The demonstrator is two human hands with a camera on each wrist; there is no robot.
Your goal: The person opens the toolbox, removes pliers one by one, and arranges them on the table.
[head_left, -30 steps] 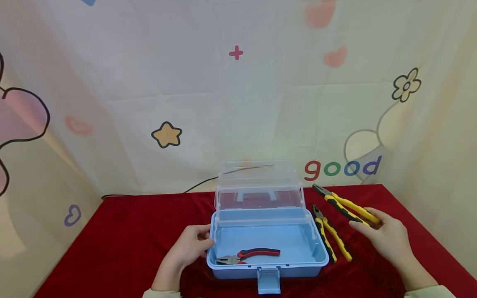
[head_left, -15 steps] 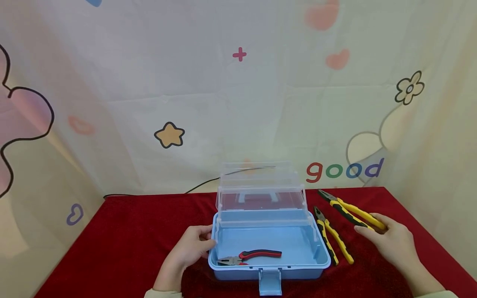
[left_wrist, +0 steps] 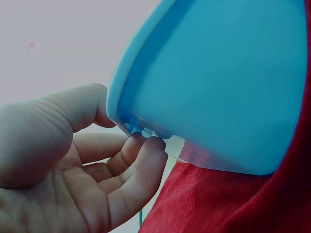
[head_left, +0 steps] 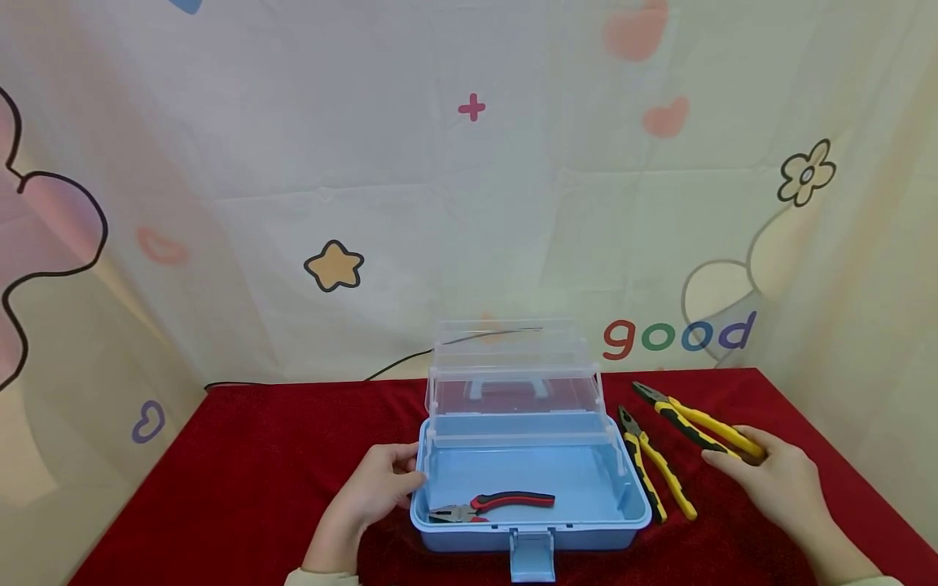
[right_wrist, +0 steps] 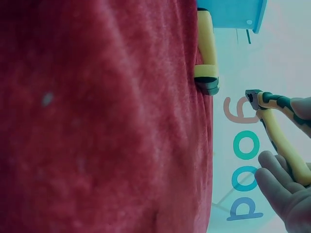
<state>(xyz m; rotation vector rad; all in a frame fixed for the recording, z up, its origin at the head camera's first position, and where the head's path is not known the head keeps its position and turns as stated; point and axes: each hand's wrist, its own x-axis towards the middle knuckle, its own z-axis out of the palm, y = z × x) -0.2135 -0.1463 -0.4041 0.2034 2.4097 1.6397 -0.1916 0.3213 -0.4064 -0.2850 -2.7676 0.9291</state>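
My left hand [head_left: 381,482] pinches the left rim of a light blue toolbox [head_left: 528,537], thumb on top and fingers below the edge, as the left wrist view also shows. Inside the box lies a pair of red-and-black pliers [head_left: 513,499] near the front wall. My right hand [head_left: 780,476] grips the handles of yellow-and-black pliers [head_left: 696,423], whose handles are spread and whose nose points to the back left. In the right wrist view these pliers [right_wrist: 279,131] stand out beyond the cloth. A second yellow-and-black pair [head_left: 652,464] lies beside the box's right wall.
The box's clear lid [head_left: 513,382] stands raised at the back, and its front latch [head_left: 532,556] hangs down. Red cloth [head_left: 278,456] covers the table. A thin black cable [head_left: 399,362] runs along the back edge before a printed curtain [head_left: 396,163].
My right hand has lowered slightly and shifted right with the yellow-and-black pliers. The left hand keeps its hold on the toolbox rim.
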